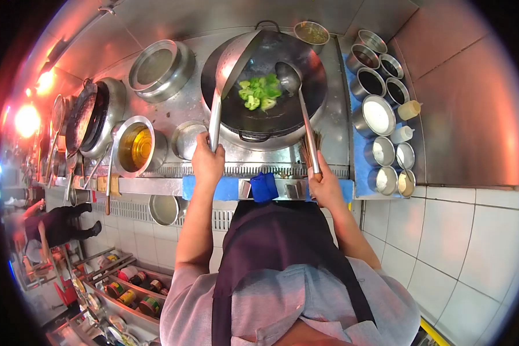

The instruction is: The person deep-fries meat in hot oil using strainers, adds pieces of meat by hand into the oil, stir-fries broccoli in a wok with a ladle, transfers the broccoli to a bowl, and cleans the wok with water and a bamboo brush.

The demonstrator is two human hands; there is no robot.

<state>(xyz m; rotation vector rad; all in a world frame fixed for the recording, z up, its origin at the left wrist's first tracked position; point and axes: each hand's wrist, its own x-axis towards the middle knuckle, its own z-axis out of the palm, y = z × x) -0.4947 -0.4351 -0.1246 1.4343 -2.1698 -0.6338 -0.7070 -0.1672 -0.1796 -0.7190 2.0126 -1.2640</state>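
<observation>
My left hand (pixel 207 161) is closed round the handle of a large metal strainer (pixel 234 60), tilted over the left side of a black wok (pixel 308 57). Green broccoli pieces (pixel 259 91) lie in the wok, a little blurred. My right hand (pixel 327 183) grips the long handle of a ladle (pixel 289 78), whose bowl is inside the wok, just right of the broccoli. A bamboo brush (pixel 304 151) is partly hidden behind the ladle handle.
Steel pots of sauces and seasonings (pixel 378 115) line the right side. A pot of yellow oil (pixel 135 145) and a stacked pot (pixel 161 70) stand left. A blue cloth (pixel 264 187) hangs at the front edge. Another person (pixel 55 228) is at far left.
</observation>
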